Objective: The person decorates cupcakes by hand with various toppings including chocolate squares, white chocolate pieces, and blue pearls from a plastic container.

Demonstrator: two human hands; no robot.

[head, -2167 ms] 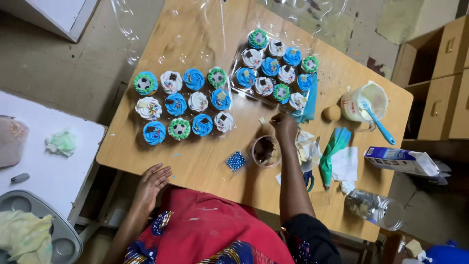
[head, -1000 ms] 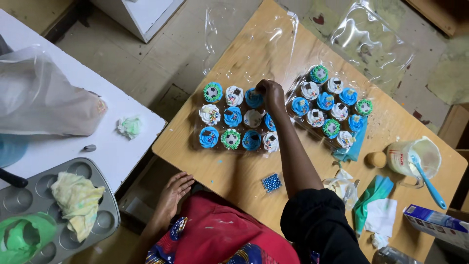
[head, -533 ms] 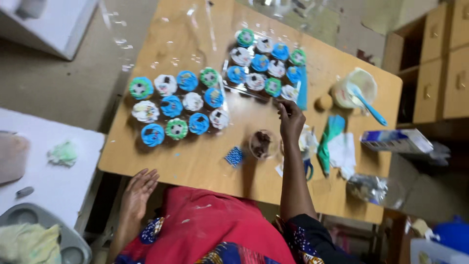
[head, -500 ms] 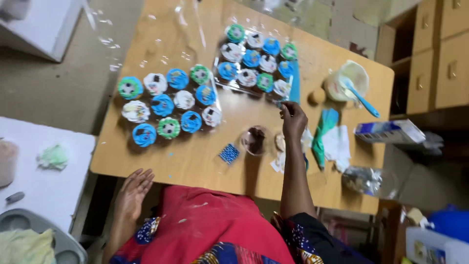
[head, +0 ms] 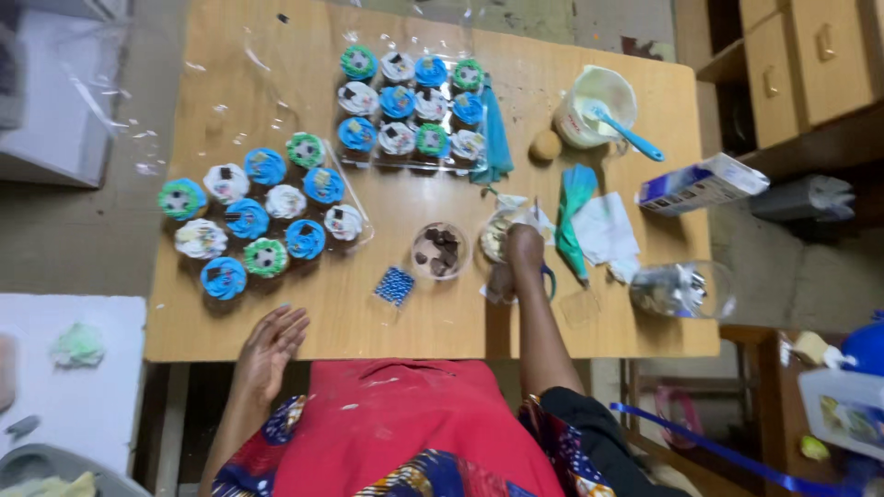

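Right now the right hand (head: 517, 253) is reaching out over the wooden bench (head: 276, 64), fingers curled together just right of a small clear cup of chocolate pieces (head: 439, 250). Whether the fingers are pinching anything I cannot tell; the hand is lying over a crumpled wrapper (head: 516, 213) and something blue under the wrist.

The left hand (head: 270, 345) is resting at the near edge of the bench, at about seven o'clock from the cup, fingers spread apart and holding nothing.

A small blue patterned packet (head: 394, 285) is lying between the two hands, at about eight o'clock from the cup and just beside it. At ten o'clock from the cup, a loose group of frosted cupcakes (head: 262, 216) in blue, white and green is sitting on clear plastic. At twelve o'clock, a second batch of cupcakes (head: 410, 106) is sitting in a clear tray, with a blue piping bag (head: 495, 138) along its right side.

A green piping bag (head: 573, 216) and white paper napkins (head: 608, 230) are lying at three o'clock from the right hand. Farther out, at one o'clock, a white tub (head: 589, 101) is holding a blue spatula (head: 626, 133). A clear jar (head: 677, 290) is lying on its side near the bench's right edge.
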